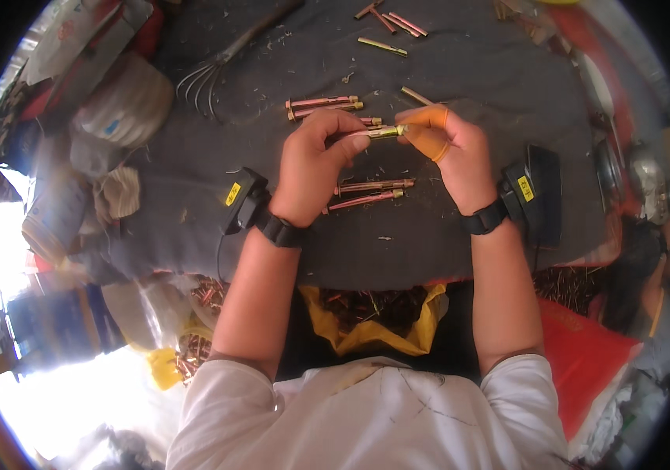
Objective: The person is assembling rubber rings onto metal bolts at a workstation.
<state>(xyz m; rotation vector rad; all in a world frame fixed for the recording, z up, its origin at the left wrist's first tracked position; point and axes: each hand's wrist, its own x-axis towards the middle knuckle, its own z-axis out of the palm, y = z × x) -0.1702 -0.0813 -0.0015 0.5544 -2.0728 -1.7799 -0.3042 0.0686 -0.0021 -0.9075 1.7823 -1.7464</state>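
Between my two hands is a brassy expansion bolt (384,133), lying nearly level above the dark cloth. My left hand (309,164) grips it with thumb and fingers at its left part. Orange finger covers are on the thumb and forefinger of my right hand (460,153), which pinches the bolt's right end. Several similar bolts (323,103) lie just beyond my left hand, one partly hidden by it. Nearer to me, more bolts (373,186) rest side by side between my wrists. A loose metal sleeve (416,95) lies beyond my right hand.
Dark grey cloth (507,70) covers the table. Several metal tubes (383,47) lie at its far side, and a small hand rake (211,72) is far left. A yellow-edged bag (378,345) hangs open below the near edge. Both wrists wear strapped black devices (246,201).
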